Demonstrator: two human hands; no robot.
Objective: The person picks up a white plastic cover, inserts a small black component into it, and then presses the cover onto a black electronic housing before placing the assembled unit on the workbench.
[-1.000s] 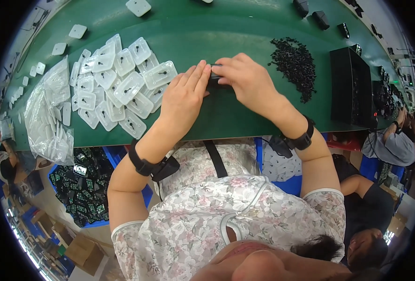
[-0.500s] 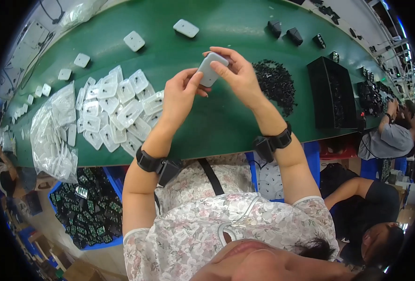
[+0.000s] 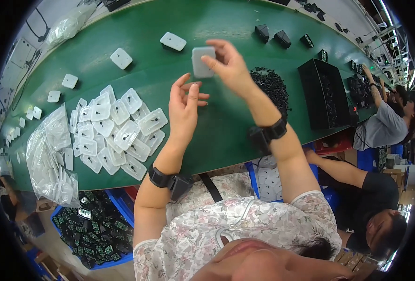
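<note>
My right hand (image 3: 227, 65) pinches a pale, rounded rectangular plastic cover (image 3: 200, 56) between thumb and fingers, raised over the green bench. Just below it, nearer to me, my left hand (image 3: 185, 105) is open and off the cover, its fingers apart and partly curled, with nothing in it. To the left of that hand lies a heap of translucent white plastic covers (image 3: 128, 133), each with a small black piece on it. Right of my right hand spreads a pile of small black parts (image 3: 273, 91).
A row of white cases (image 3: 121, 59) runs along the far left. Clear plastic bags (image 3: 48, 154) lie at the left edge. At right stands a black box (image 3: 315, 93); black housings (image 3: 282, 39) sit beyond. A blue bin (image 3: 128, 206) holds circuit boards. Co-workers sit at right.
My left hand has let go of the cover and dropped away toward me. The cover, now in my right hand alone, has turned more upright. My view has shifted slightly.
</note>
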